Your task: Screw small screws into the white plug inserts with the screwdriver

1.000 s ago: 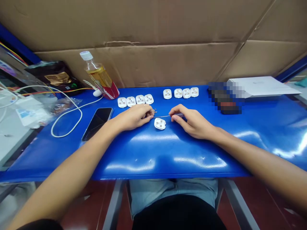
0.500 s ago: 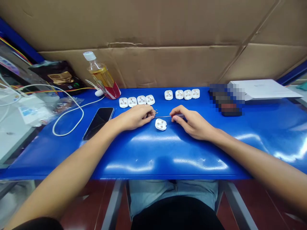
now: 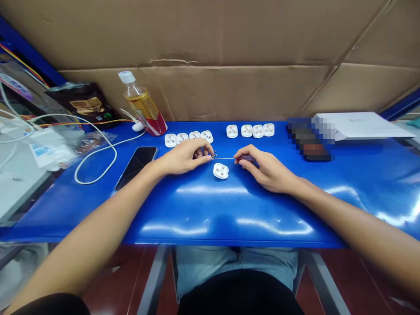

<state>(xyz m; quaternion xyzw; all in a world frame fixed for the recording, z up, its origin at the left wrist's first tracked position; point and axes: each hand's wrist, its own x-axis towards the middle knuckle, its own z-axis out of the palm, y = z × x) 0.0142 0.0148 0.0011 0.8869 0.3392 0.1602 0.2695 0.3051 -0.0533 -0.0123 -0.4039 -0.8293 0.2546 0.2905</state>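
Note:
My right hand (image 3: 262, 168) is closed round the dark reddish handle of a screwdriver (image 3: 225, 158), whose thin shaft points left. The tip reaches a small heap of metal screws (image 3: 214, 155) by the fingertips of my left hand (image 3: 188, 157). Thumb and forefinger of that hand are bent together at the heap's edge; whatever they pinch is too small to make out. Just below the shaft, a white plug housing (image 3: 221, 171) with metal parts inside lies on the blue table, touched by neither hand.
Several similar white plug housings (image 3: 170, 140) stand in a row behind my left hand, some partly hidden by it. Another group of housings (image 3: 257, 131) lies farther right. A phone (image 3: 137, 166), a cable (image 3: 95, 180) and a drink bottle (image 3: 146, 109) are left; a white box (image 3: 361, 124) is right.
My left fingers have spread a little and more of the screw heap shows beside them. The screwdriver stays in my right hand, nearly where it was. The whole view has shifted slightly.

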